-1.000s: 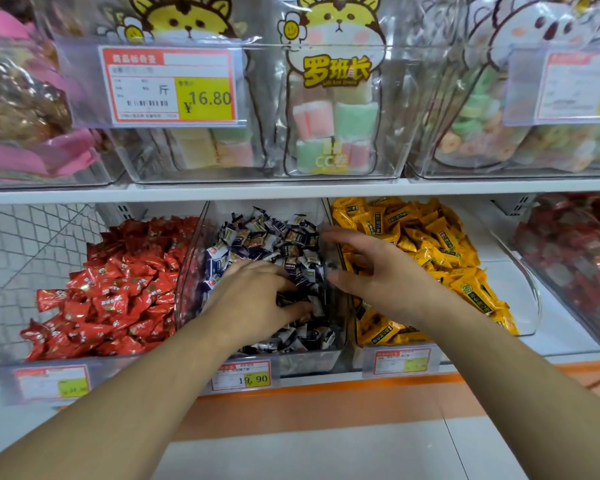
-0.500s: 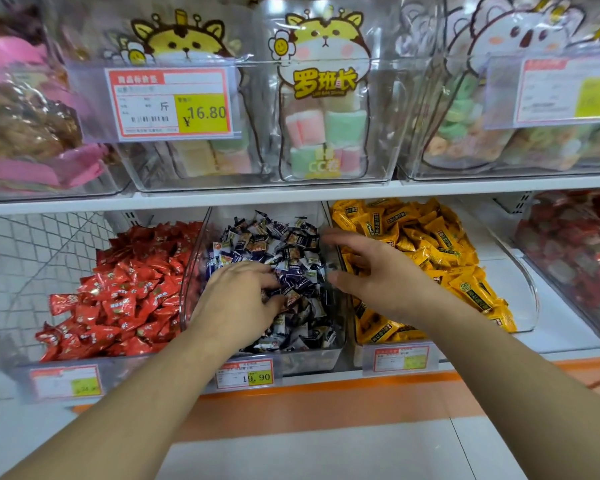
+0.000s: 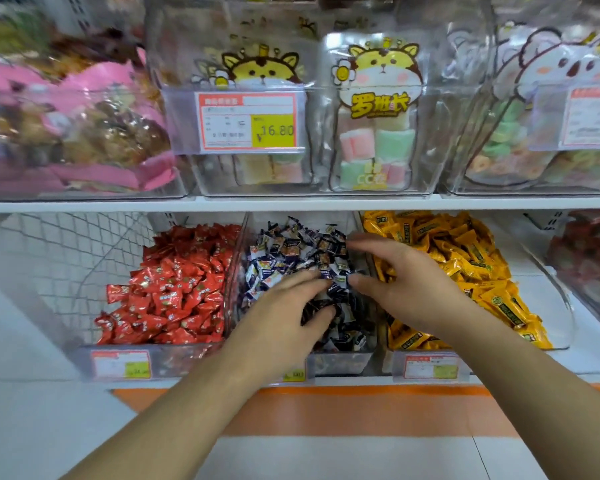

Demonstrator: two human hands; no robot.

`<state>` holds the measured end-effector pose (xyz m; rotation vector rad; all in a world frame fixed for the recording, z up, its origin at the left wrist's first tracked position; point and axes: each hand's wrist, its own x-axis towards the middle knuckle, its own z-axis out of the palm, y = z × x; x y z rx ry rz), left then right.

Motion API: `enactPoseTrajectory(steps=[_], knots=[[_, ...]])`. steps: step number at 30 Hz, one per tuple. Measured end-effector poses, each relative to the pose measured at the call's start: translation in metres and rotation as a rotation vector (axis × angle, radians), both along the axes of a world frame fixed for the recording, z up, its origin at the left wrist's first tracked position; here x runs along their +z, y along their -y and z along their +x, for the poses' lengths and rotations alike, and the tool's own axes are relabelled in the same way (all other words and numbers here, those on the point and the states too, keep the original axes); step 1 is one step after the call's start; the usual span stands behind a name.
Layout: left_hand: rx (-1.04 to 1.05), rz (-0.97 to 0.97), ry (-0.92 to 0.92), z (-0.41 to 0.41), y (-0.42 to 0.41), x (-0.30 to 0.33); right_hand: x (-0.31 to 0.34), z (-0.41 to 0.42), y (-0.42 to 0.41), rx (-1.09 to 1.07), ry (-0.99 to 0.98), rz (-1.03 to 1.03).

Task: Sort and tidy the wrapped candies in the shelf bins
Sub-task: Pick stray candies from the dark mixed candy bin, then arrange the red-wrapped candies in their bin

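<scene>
Hands over the middle bin [image 3: 340, 362] of the lower shelf [image 3: 534, 377]: the left hand [image 3: 284, 317] lies palm down with fingers spread on the dark blue-and-white wrapped candies [image 3: 298, 251] that fill this bin, and the right hand [image 3: 402, 285] hovers spread at the bin's right edge, its fingertips touching the pile. Red candies [image 3: 174, 289] fill the bin to its left, yellow candies [image 3: 465, 258] the bin to its right.
</scene>
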<state>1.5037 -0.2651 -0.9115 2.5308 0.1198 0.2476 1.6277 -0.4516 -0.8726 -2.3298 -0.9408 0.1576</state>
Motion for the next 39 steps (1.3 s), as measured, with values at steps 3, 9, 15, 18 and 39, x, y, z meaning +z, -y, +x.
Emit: enactPoseTrajectory(steps=[3,9,15,18,39], knots=[[0.015,-0.062,0.080,-0.035,-0.003,0.023,0.014,-0.016,-0.013,0.004,0.055,0.020],[0.284,-0.163,0.201,-0.095,-0.076,0.043,0.022,-0.061,-0.073,0.199,0.130,-0.003],[0.506,-0.003,0.197,-0.132,-0.166,0.041,0.019,-0.094,-0.177,0.465,0.233,-0.103],[0.534,-0.033,0.225,-0.135,-0.185,0.038,0.014,-0.095,-0.233,0.552,0.238,-0.248],[0.479,-0.199,0.161,-0.136,-0.196,0.017,0.021,-0.064,-0.253,0.502,0.234,-0.403]])
